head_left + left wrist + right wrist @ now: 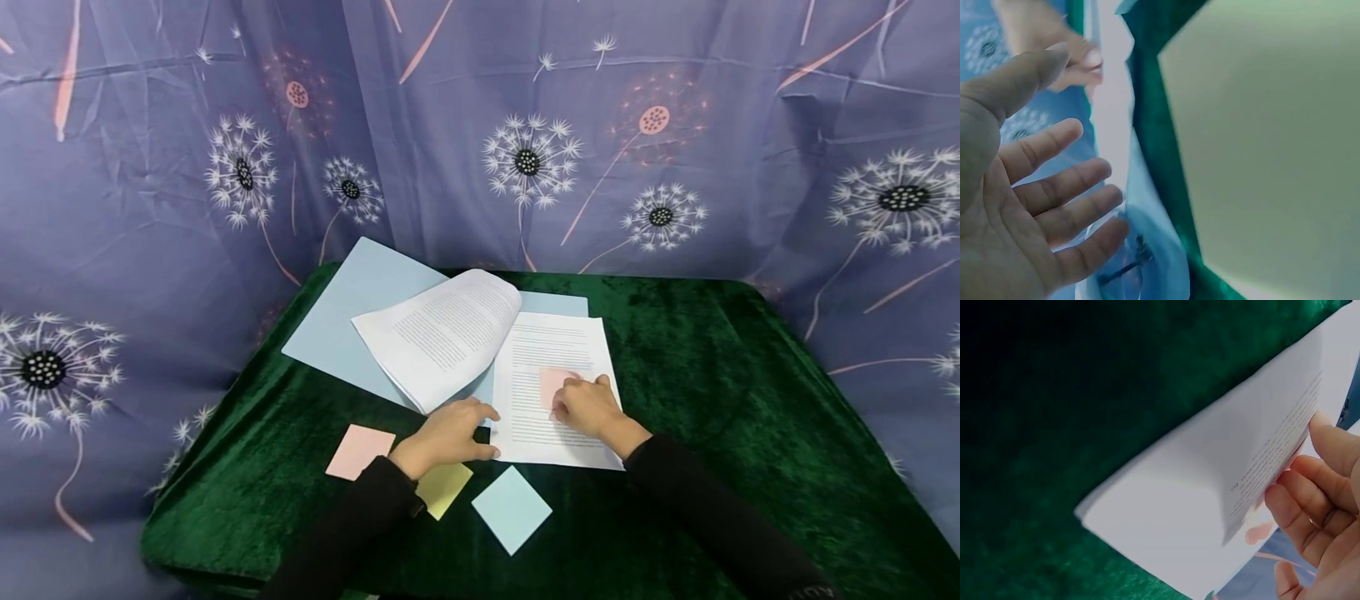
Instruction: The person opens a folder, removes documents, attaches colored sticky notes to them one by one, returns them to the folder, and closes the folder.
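Pads (512,511) were set in front, a pink note (552,382) held at the page (558,335) beyond.
The left hand (448,432) was held beside the page, its fingers loosely spread and empty; by the right hand (588,406), the pink note was pinched. Squaring to the page, then smoothing from one edge, was judged best. Farther off, the blue folder (356,298) was partly covered by a curled sheaf (450,333).

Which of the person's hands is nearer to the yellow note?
Left. The left hand is just beyond the yellow note, with its sleeve reaching over one side; the right hand is farther off to the right, over the printed page.
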Motion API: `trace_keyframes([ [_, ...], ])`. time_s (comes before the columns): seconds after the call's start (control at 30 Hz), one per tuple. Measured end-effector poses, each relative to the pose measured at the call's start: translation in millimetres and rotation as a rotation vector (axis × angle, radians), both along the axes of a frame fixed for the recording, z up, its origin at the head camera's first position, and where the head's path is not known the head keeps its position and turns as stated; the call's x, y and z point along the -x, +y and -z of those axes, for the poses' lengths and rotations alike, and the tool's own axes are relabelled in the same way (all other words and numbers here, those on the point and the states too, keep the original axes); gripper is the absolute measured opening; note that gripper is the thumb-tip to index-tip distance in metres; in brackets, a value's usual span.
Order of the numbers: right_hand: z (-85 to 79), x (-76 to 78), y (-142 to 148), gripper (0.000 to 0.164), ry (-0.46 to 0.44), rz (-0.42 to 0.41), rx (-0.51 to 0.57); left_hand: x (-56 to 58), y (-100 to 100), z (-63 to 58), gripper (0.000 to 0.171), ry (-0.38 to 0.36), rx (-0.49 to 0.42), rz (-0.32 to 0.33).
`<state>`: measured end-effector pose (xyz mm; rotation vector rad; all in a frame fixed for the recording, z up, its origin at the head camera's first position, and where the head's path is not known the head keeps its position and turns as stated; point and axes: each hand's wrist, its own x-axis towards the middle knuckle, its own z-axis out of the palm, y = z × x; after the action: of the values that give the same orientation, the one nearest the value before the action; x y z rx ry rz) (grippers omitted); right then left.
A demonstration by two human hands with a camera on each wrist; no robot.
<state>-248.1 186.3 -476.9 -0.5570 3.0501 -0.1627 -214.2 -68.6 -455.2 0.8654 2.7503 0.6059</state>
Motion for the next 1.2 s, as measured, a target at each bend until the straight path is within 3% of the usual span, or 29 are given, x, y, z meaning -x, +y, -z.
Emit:
trace_keyframes([
  [0.2, -0.6, -1.2, -2.9, 0.008, 0.009, 0.022, -0.021, 5.5, 16.9, 8.1, 0.053, 0.032, 0.122, 0.029],
  [0.5, 2.0, -4.6, -4.9, 0.005, 0.029, 0.011, -0.016, 9.4, 31.9, 11.3, 0.06, -0.021, 0.276, -0.024],
  [0.83, -0.2, -2.9, -1.8, 0.005, 0.015, -0.011, -0.023, 12.8, 36.2, 9.5, 0.061, -0.051, 0.263, -0.038],
  [0.9, -0.9, -1.9, -2.4, 0.01, 0.029, -0.022, -0.01, 12.9, 35.9, 9.4, 0.061, -0.057, 0.261, -0.041],
  [1.07, -0.4, 1.3, -7.3, 0.046, 0.054, -0.092, 0.065, 13.5, 36.7, 10.1, 0.061, -0.03, 0.296, -0.024],
  [1.2, 4.1, 5.1, -11.6, 0.06, -0.005, -0.139, 0.1, 15.1, 38.6, 10.5, 0.061, 0.0, 0.334, -0.006],
])
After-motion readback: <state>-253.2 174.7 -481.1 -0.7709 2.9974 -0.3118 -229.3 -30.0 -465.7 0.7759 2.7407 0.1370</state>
